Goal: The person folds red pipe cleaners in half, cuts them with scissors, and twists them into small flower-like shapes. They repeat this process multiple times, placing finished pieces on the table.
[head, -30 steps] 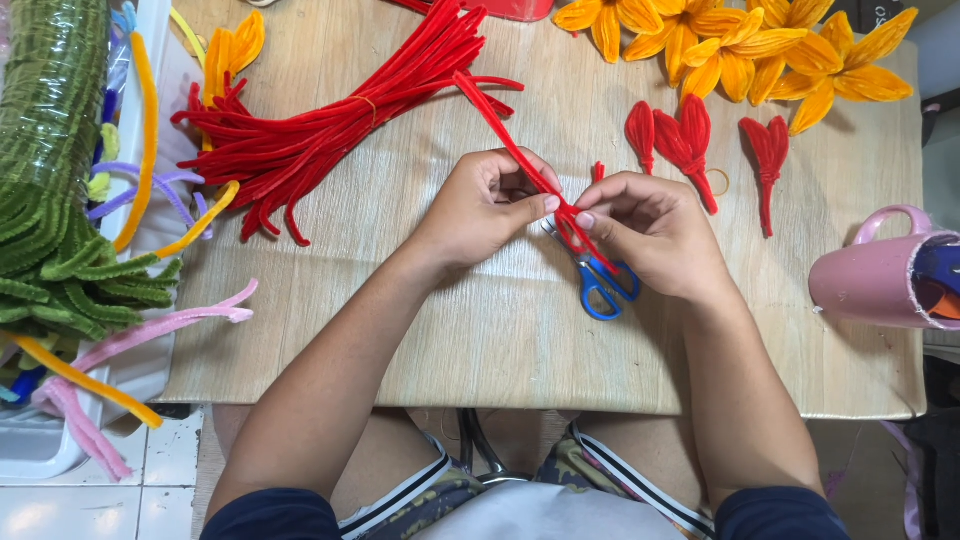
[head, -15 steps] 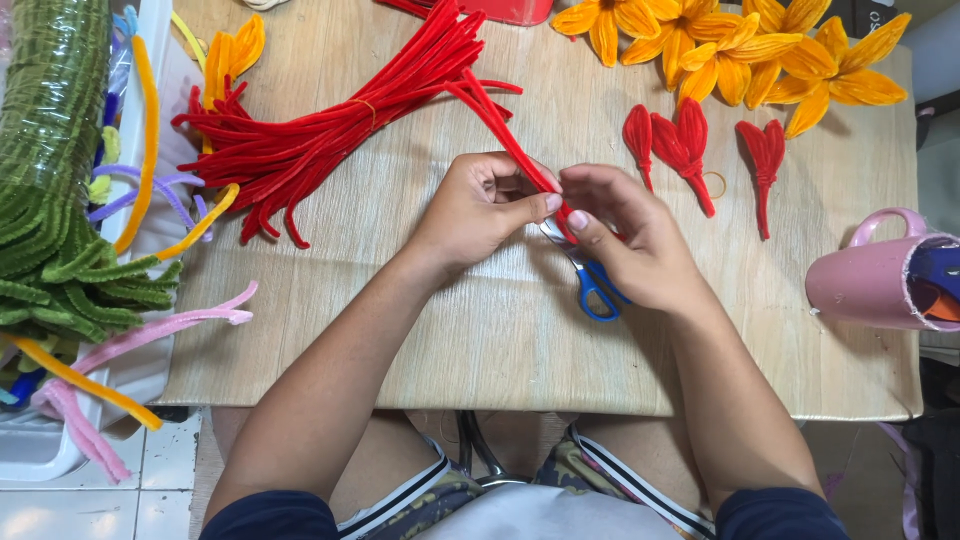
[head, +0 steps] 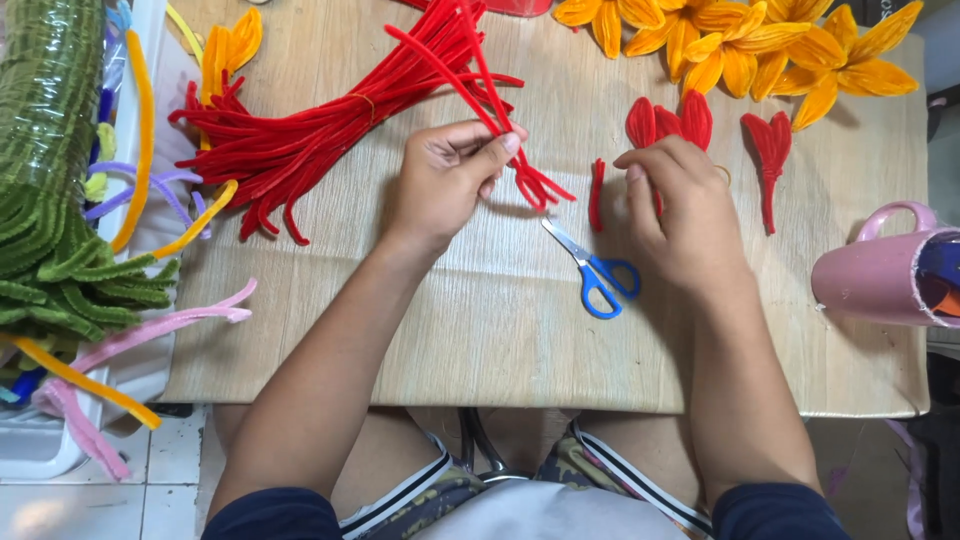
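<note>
My left hand (head: 445, 185) pinches a few long red pipe cleaners (head: 470, 70) between thumb and fingers; their cut ends fan out just right of the thumb. My right hand (head: 685, 220) rests palm down on the table, its fingers closed over the stem of a red petal piece (head: 665, 118). A short folded red piece (head: 597, 195) lies beside its thumb. Blue-handled scissors (head: 597, 272) lie flat on the wooden table (head: 480, 330) between my hands, touched by neither.
A tied bundle of red pipe cleaners (head: 290, 145) lies at the left. Another red petal (head: 770, 155) and orange flowers (head: 745, 40) lie at the back right. A pink mug (head: 880, 275) lies at the right edge. Green (head: 45, 170), pink, yellow and purple pipe cleaners fill the far left.
My right hand let go of the scissors, which now lie on the table, and moved right onto the red petals. My left hand drew back left with the red pipe cleaners.
</note>
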